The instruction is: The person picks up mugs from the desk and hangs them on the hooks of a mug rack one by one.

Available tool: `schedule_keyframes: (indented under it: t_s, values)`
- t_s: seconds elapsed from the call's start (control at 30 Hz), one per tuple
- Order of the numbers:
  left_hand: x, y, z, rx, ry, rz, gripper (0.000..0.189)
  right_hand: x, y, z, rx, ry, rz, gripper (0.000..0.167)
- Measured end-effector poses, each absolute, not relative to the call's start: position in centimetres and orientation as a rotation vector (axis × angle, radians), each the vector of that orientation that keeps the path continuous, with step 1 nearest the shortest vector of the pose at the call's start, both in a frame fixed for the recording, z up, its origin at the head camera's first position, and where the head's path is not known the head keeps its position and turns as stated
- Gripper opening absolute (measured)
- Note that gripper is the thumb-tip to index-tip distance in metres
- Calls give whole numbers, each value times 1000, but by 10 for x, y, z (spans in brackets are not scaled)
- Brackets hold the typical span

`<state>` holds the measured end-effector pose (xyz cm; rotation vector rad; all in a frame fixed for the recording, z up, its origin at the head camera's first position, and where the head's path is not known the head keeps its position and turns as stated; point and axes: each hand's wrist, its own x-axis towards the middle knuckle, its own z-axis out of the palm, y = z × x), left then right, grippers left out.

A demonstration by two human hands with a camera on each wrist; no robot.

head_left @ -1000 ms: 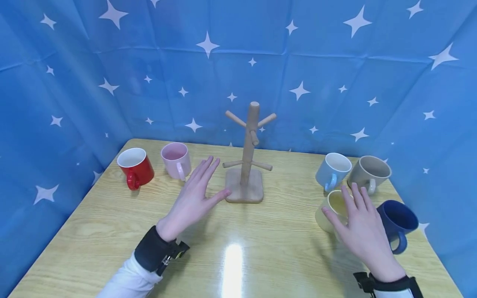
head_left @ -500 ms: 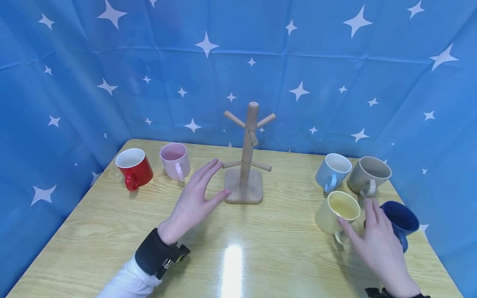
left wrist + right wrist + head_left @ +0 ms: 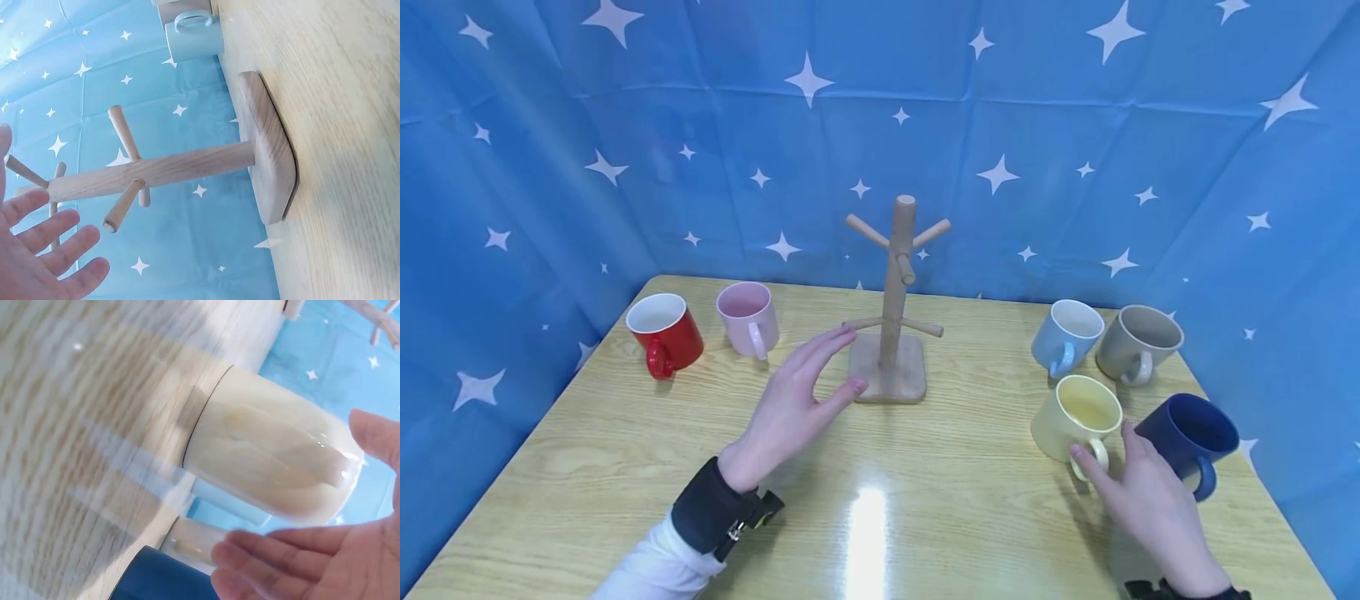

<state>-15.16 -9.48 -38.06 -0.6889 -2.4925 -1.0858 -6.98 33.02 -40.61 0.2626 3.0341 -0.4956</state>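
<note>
My right hand [image 3: 1153,504] reaches toward a pale yellow mug [image 3: 1060,433]. Its thumb lies close by the mug's handle, and the fingers extend into the gap beside a navy mug [image 3: 1176,437]. Thumb and fingers stand apart in the right wrist view, where the yellow mug [image 3: 256,444] is just beyond them. My left hand [image 3: 793,408] hovers, fingers extended and holding nothing, just left of a wooden mug tree [image 3: 895,304]. Bare pegs and the post of this mug tree [image 3: 187,165] show in the left wrist view.
Behind the yellow mug are a light blue mug [image 3: 1060,337] and a grey mug [image 3: 1123,354]. A red mug [image 3: 677,342] and a pink mug [image 3: 745,329] stand at the back left. A blue star-patterned curtain [image 3: 737,125] borders the wooden table [image 3: 647,475].
My right hand has drawn back from over the yellow mug, then moved left to its handle, with the thumb and fingers now lower. The left hand has barely moved. The head view tilts slightly downward.
</note>
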Motion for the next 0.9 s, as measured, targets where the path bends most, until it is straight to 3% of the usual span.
schedule_keyframes:
  t_s: [0.4, 0.7, 0.9]
  values:
    - [-151, -90, -384, -740, -2477, -1118, 54, -65, 326, -408, 236, 3127, -649, 48]
    - [-140, -82, -376, -874, -2520, -1248, 47, -73, 328, -417, 241, 3079, -926, 41]
    - [-138, -69, -372, -918, -2512, -1295, 47, -79, 327, -417, 306, 2934, -1049, 49]
